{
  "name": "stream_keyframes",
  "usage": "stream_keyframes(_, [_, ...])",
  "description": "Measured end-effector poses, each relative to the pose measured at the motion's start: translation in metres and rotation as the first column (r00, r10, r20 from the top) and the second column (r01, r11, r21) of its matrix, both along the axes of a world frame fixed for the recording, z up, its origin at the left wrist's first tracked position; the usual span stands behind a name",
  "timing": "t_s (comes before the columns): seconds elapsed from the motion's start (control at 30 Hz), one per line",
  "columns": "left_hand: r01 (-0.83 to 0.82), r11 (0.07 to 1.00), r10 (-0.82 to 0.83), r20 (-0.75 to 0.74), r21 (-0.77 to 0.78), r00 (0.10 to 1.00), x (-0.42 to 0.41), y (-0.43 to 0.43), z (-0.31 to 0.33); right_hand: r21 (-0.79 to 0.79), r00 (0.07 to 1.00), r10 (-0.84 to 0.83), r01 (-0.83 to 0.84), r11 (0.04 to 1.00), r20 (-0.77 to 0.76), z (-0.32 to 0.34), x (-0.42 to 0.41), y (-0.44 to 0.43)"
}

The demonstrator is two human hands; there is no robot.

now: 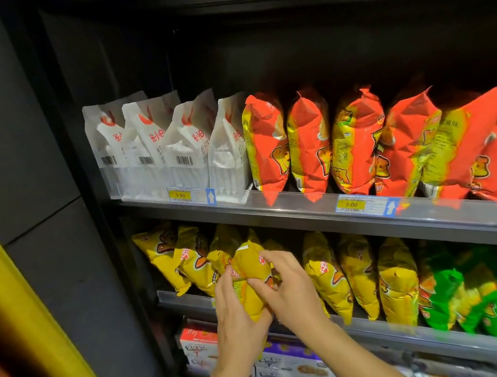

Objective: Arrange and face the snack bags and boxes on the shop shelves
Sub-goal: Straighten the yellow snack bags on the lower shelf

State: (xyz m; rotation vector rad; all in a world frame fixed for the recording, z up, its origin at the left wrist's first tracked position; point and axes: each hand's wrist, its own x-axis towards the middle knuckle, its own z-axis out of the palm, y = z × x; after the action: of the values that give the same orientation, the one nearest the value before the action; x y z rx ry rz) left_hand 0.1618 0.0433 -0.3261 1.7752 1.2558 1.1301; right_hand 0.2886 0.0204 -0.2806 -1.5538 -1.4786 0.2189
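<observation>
Left hand [234,315] and right hand [290,291] both grip yellow bag [249,271], fingers curled round it, at middle shelf [387,325].

Pouches [168,148] left of crisp bags [361,140] on upper shelf [275,208], boxes [292,370] below

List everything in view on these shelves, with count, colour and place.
White crinkly snack bags with red print: four in front, white, upper shelf left.
Red-orange and yellow foil snack bags: at least six, upper shelf, right of those.
Yellow foil snack bags: about six, middle shelf.
Held yellow snack bag: one, before middle shelf.
Green foil snack bags: several, blurred, middle shelf far right.
Cardboard boxes: at least two, red-white and purple-white, below the middle shelf.
Price labels: three, yellow-white, upper shelf rail.
Left hand: one, grips the held bag's lower part.
Right hand: one, pinches its front.
</observation>
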Motion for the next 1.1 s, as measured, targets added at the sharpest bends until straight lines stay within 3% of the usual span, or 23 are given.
stream_keyframes(0.1, [-0.031, 0.999, 0.031, -0.009, -0.018, 0.999, -0.006, -0.004, 0.005, -0.089, 0.994, 0.044, -0.054, 0.995, -0.104, 0.002, 0.005, -0.009])
stream_keyframes(0.23, [0.006, 0.997, -0.004, 0.019, -0.080, 1.000, -0.011, -0.007, 0.025, -0.111, 0.917, 0.047, -0.098, 0.989, -0.396, 0.005, 0.020, -0.019])
stream_keyframes(0.37, [0.116, 0.954, -0.078, 0.147, -0.278, 0.986, -0.013, -0.013, 0.036, -0.289, 0.810, 0.023, -0.235, 0.928, -0.586, -0.003, 0.040, -0.031])
stream_keyframes(0.53, [0.309, 0.853, -0.145, 0.379, -0.421, 0.914, -0.006, -0.030, 0.057, -0.275, 0.528, -0.022, -0.407, 0.871, -0.849, 0.000, 0.043, -0.048])
stream_keyframes(0.67, [0.418, 0.777, -0.152, 0.504, -0.470, 0.850, -0.009, -0.039, 0.069, -0.186, 0.317, -0.044, -0.435, 0.881, -0.947, -0.002, 0.046, -0.058])
stream_keyframes(0.73, [0.437, 0.757, -0.132, 0.540, -0.486, 0.831, -0.013, -0.039, 0.074, -0.176, 0.264, -0.061, -0.437, 0.882, -0.962, -0.002, 0.049, -0.062])
stream_keyframes(0.8, [0.425, 0.758, -0.089, 0.567, -0.495, 0.819, -0.017, -0.038, 0.079, -0.175, 0.258, -0.061, -0.445, 0.878, -0.964, -0.003, 0.050, -0.065])
stream_keyframes(0.9, [0.404, 0.763, -0.066, 0.560, -0.505, 0.826, -0.025, -0.037, 0.079, -0.185, 0.339, -0.026, -0.447, 0.875, -0.940, 0.003, 0.045, -0.066])
stream_keyframes(1.03, [0.383, 0.765, -0.117, 0.473, -0.518, 0.873, -0.031, -0.041, 0.076, -0.278, 0.622, -0.017, -0.325, 0.904, -0.782, 0.011, 0.030, -0.063])
stream_keyframes(1.1, [0.385, 0.758, -0.117, 0.470, -0.527, 0.875, -0.032, -0.042, 0.073, -0.307, 0.712, 0.032, -0.342, 0.888, -0.702, 0.011, 0.026, -0.063])
